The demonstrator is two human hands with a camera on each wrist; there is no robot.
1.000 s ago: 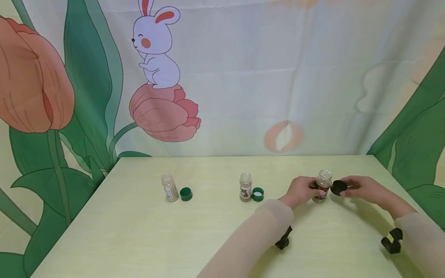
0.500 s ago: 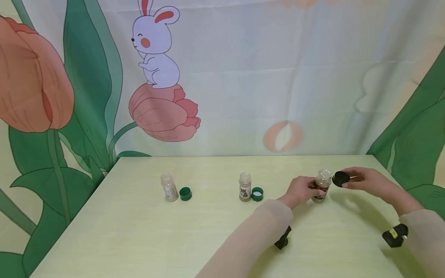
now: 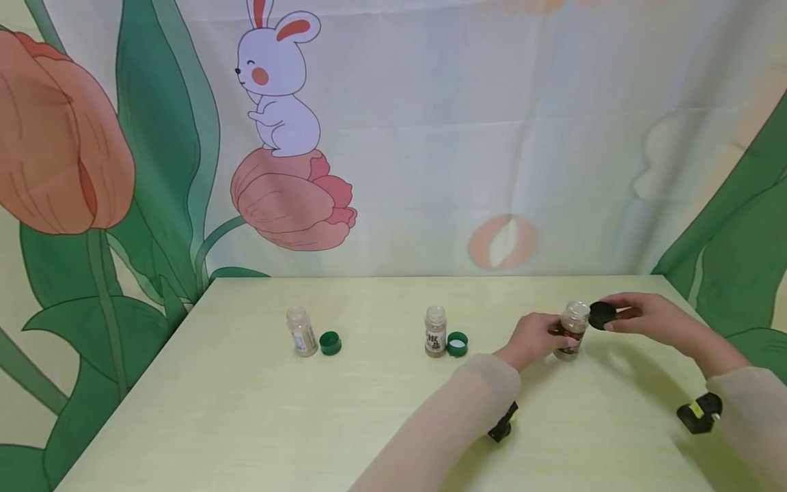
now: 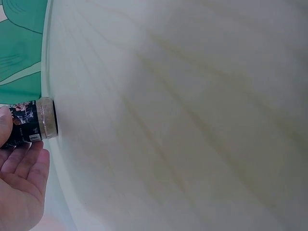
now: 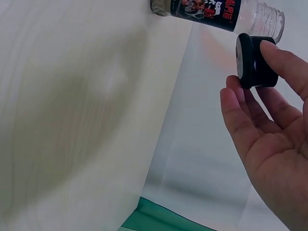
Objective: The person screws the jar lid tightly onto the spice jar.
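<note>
On the right of the table, my left hand [image 3: 536, 338] grips a clear spice jar [image 3: 572, 333] with a dark printed label. The jar stands upright with its threaded mouth uncovered, and powder shows at its base in the left wrist view. Just right of the mouth, my right hand [image 3: 652, 324] pinches a black cap [image 5: 260, 61] between thumb and fingers. The cap is held in the air beside the jar's neck [image 5: 262, 19], off the opening. In the left wrist view the thumb and fingers of the left hand [image 4: 21, 180] lie around the dark label [image 4: 24, 122].
A second uncapped jar [image 3: 435, 333] stands mid-table with a green cap [image 3: 457, 344] beside it. Farther left are another open jar [image 3: 301, 333] and its neighbouring green cap [image 3: 330, 343]. A printed curtain [image 3: 418, 171] hangs behind the table's back edge [image 3: 369, 287].
My right hand has lifted the black cap up from lower beside the jar and turned it; it now hovers near the mouth. The left hand and its jar have stayed in place.
</note>
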